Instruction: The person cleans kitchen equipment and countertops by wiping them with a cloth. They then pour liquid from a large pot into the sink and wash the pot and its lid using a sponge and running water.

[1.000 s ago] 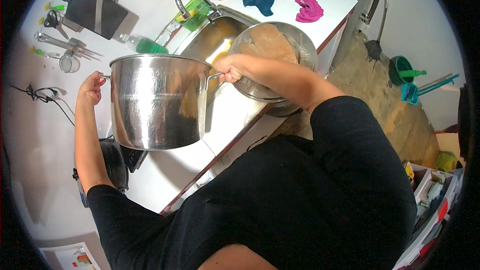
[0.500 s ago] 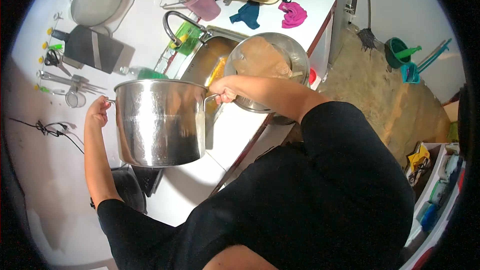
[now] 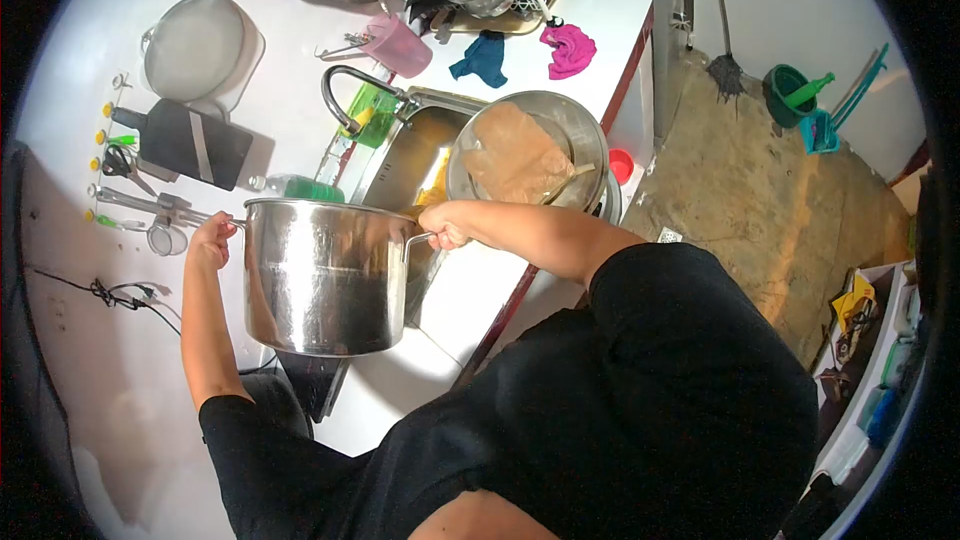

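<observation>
A large stainless steel stockpot is held up over the counter, between my two hands. My left hand is closed around one side handle near the wall. The opposite handle is gripped by my right hand. Behind the pot lies the metal sink with its curved faucet, and something yellow shows in the basin. Beyond my right forearm sits a round metal basin with a brown paper piece in it. The inside of the pot is hidden from this angle.
A green-tinted bottle and pink pitcher stand near the wall. Blue and magenta cloths lie on the counter. A black cutting board and utensils hang on the wall. A dark pan partly shows below the pot.
The pot and both hands appear slightly lower and to the right in view. The surroundings have shifted too, as the camera tilts. Both handles stay gripped.
</observation>
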`<control>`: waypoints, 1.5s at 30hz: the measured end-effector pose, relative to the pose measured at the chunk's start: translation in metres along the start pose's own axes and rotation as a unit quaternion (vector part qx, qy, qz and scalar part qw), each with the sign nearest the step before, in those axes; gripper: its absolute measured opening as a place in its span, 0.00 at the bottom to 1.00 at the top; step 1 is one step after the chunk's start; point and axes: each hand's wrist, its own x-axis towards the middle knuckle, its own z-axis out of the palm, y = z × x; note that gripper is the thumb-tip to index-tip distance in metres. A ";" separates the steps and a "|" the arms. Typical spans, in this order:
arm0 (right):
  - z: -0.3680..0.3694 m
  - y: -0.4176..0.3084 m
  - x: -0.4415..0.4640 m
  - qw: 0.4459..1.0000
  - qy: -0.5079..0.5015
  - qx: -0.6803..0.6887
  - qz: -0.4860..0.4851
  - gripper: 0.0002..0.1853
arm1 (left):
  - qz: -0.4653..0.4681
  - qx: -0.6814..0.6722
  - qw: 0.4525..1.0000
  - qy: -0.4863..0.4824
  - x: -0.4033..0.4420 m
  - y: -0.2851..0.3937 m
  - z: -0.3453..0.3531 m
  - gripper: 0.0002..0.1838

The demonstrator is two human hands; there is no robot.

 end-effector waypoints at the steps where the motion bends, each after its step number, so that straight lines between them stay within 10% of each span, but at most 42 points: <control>1: 0.001 0.001 0.000 1.000 0.002 0.017 -0.013 0.07 | 0.007 0.010 1.000 0.000 0.004 0.001 -0.001 0.09; 45: 0.011 0.035 -0.002 0.976 -0.059 0.190 0.085 0.07 | -0.047 0.324 0.941 -0.082 0.039 0.091 0.098 0.13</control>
